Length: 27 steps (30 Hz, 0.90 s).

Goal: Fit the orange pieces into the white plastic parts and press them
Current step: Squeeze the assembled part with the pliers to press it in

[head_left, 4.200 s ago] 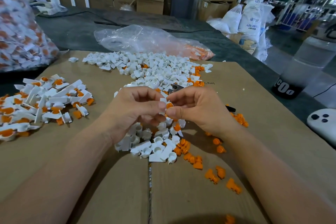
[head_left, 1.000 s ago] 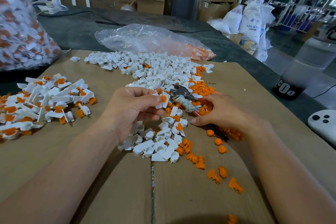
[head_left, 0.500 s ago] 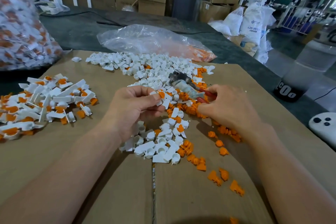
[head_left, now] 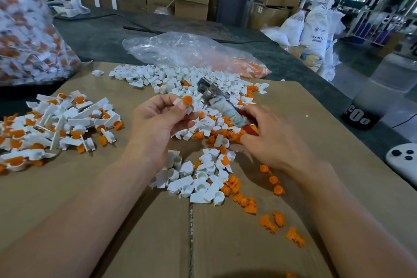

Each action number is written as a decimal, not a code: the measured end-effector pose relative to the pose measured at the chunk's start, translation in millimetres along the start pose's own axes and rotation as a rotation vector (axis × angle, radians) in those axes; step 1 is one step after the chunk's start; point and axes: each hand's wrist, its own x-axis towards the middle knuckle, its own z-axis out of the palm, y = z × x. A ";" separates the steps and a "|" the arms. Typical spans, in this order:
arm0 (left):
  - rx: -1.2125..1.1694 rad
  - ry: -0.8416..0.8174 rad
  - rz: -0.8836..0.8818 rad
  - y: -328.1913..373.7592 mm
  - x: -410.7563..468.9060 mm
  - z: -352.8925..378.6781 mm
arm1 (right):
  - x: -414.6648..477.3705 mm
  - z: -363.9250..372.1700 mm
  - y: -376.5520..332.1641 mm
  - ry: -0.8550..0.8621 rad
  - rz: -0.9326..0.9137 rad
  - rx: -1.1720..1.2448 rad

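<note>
Dozens of finished white-and-orange assemblies (head_left: 61, 124) lie heaped at the left of the cardboard sheet (head_left: 79, 210), with a bulging clear sack (head_left: 27, 36) of the same behind them; next comes the left hand (head_left: 158, 124), raised above the cardboard, thumb and forefinger pinching a white plastic part (head_left: 190, 109) with an orange piece (head_left: 187, 99) seated on top (how deep it sits cannot be told); just right of it a metal tool (head_left: 213, 95) with a wrapped neck points up and away, its red handle gripped in the curled fingers of the right hand (head_left: 275, 140); under and beyond both hands spreads a heap of loose white parts (head_left: 171, 77), a crumpled plastic bag (head_left: 191, 52) behind it; loose orange pieces (head_left: 270, 221) scatter toward the near right; a clear bottle (head_left: 370, 101) and a white device (head_left: 404, 160) sit off the cardboard at far right.
</note>
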 end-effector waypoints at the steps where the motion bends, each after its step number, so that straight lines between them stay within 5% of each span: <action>1: -0.008 0.004 0.003 -0.1 0.3 -0.1 | 0.1 0.9 -0.6 -0.009 -0.009 -0.002; 27: 0.008 -0.005 0.032 -0.2 -1.6 1.0 | -2.5 5.3 -7.3 -0.105 -0.091 0.045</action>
